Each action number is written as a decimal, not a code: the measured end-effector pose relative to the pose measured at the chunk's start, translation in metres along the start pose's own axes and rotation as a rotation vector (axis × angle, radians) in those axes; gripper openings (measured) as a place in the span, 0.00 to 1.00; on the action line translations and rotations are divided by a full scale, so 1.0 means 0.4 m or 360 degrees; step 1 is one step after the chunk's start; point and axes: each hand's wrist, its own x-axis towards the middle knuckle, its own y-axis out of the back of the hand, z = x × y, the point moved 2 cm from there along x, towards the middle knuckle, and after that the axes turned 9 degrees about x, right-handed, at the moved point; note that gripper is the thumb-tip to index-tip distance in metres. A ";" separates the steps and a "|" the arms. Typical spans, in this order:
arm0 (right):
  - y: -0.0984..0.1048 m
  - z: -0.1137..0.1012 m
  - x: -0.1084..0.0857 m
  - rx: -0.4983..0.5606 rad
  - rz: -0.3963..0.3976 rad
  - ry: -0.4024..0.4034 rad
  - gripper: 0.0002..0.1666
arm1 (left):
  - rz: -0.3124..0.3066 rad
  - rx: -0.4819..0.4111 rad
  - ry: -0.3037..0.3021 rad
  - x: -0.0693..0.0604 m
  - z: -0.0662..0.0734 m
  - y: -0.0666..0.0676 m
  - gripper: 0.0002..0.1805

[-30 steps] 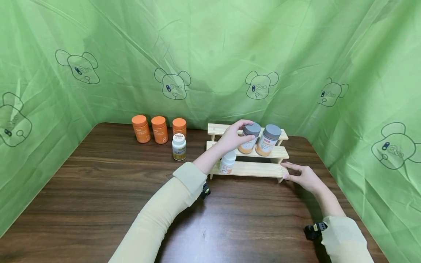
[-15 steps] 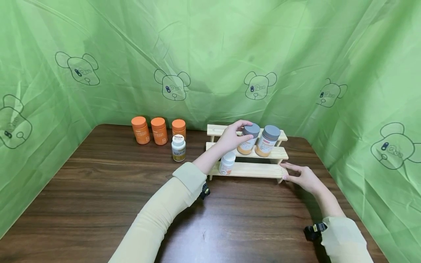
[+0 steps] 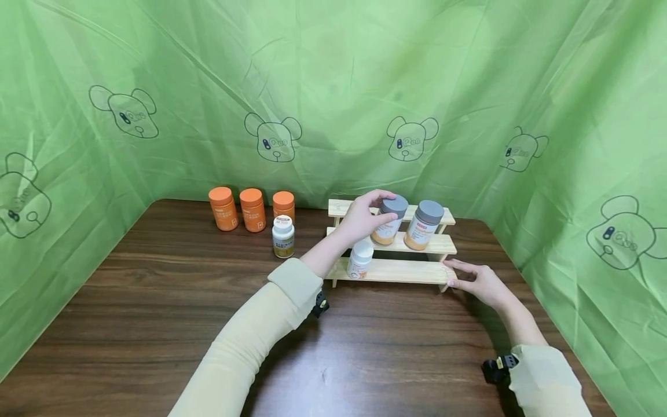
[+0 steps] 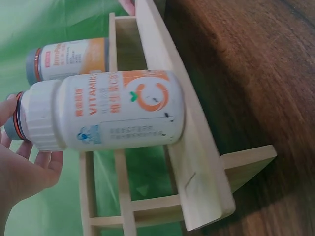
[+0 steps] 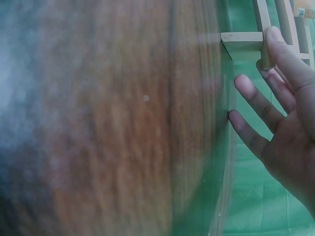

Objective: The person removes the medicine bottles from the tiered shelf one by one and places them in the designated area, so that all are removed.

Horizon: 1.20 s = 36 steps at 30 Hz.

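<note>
My left hand (image 3: 359,223) grips a grey-capped supplement bottle (image 3: 387,233) near its lid, on the middle step of a three-tier wooden display stand (image 3: 406,271). Just right of it on that step is a matching grey-capped bottle (image 3: 420,233), a gap between them. A white vitamin C bottle (image 4: 123,110) stands at the left of the lowest step; in the left wrist view it hides most of the held bottle. My right hand (image 3: 482,284) pinches the right end of the lowest step between thumb and finger, its other fingers (image 5: 256,101) spread apart.
Left of the stand, several bottles stand on the dark wood table (image 3: 172,324): orange jars (image 3: 253,211) in a row at the back and a white-capped bottle (image 3: 283,237) before the rightmost one. Green cloth (image 3: 344,75) closes off the back and sides.
The bottle in my left hand has shifted slightly left along the middle step, widening the gap to its neighbour. My right hand stays on the stand's end.
</note>
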 end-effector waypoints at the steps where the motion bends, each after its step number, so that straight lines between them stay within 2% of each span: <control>1: 0.000 0.002 0.000 0.0002 -0.0002 0.0002 0.30 | 0.0005 -0.0004 -0.0001 0.000 0.001 0.004 0.21; 8: -0.004 0.072 0.012 -0.0038 -0.0011 -0.0010 0.31 | 0.0043 0.0011 -0.0025 -0.002 0.014 0.037 0.22; 11: -0.004 0.087 0.016 -0.0009 -0.0006 -0.0016 0.32 | 0.0052 0.0019 -0.0030 -0.006 0.022 0.054 0.22; 23: -0.003 0.086 0.016 0.0022 -0.0017 -0.0030 0.32 | 0.0050 0.0066 -0.0007 -0.042 0.066 0.129 0.21; 29: -0.005 0.092 0.020 0.0045 -0.0021 -0.0028 0.33 | 0.0065 0.0079 -0.0040 -0.062 0.081 0.167 0.22; 36: -0.004 0.087 0.016 -0.0012 -0.0006 -0.0036 0.32 | 0.0108 0.0048 -0.0064 -0.086 0.089 0.216 0.21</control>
